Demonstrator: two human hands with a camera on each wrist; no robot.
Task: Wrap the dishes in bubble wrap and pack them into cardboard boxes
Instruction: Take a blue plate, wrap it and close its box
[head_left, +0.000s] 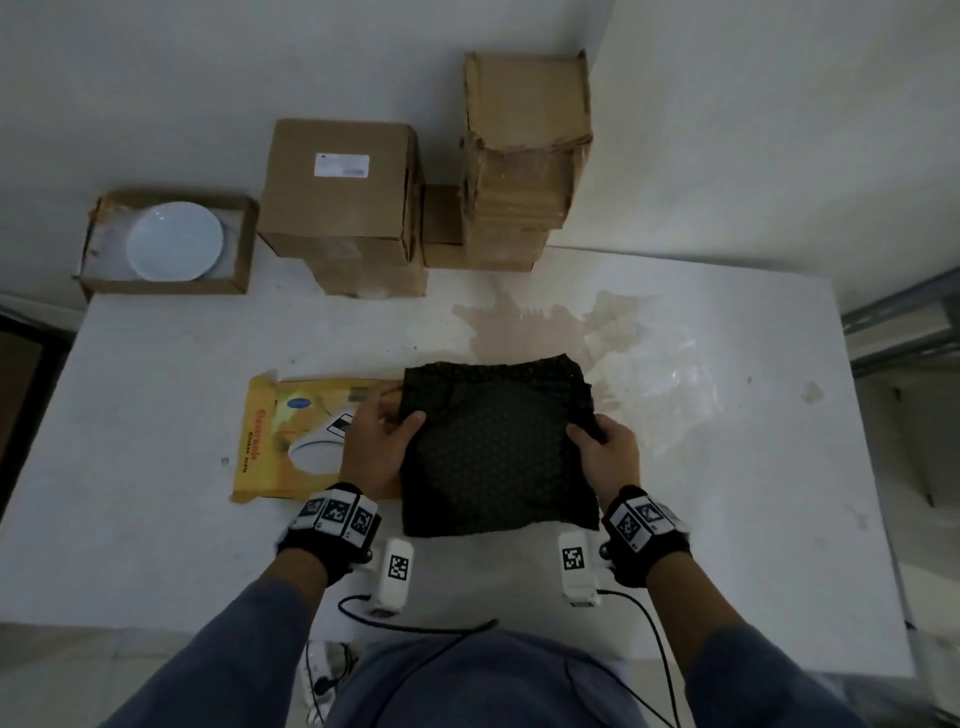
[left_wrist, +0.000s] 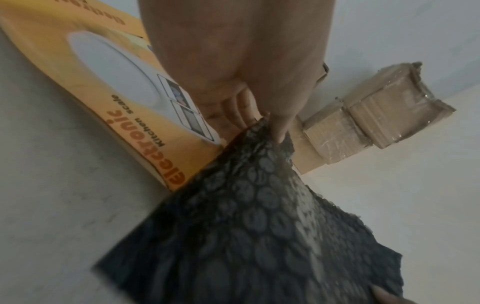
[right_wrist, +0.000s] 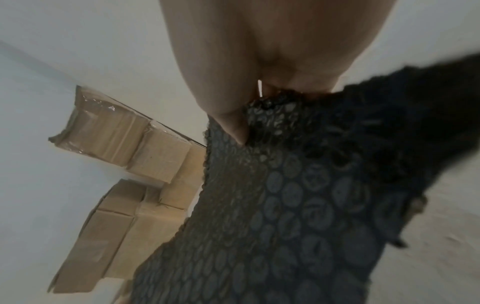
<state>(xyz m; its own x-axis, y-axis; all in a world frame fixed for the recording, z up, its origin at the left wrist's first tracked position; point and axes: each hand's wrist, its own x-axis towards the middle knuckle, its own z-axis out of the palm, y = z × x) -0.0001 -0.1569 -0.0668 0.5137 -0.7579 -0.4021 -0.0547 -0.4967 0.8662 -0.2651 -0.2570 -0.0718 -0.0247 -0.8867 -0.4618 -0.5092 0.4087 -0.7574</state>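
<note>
Bubble wrap mid table; scale box left (touching); plate in open box far left; closed boxes behind.

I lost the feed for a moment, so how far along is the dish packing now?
Done: nothing clearly; the closed cardboard boxes hide any contents. In hand: the left hand and right hand each pinch the black bubble wrap by an edge; whether a dish lies under it cannot be told. Left: the white plate lies unwrapped in the open box.
</note>
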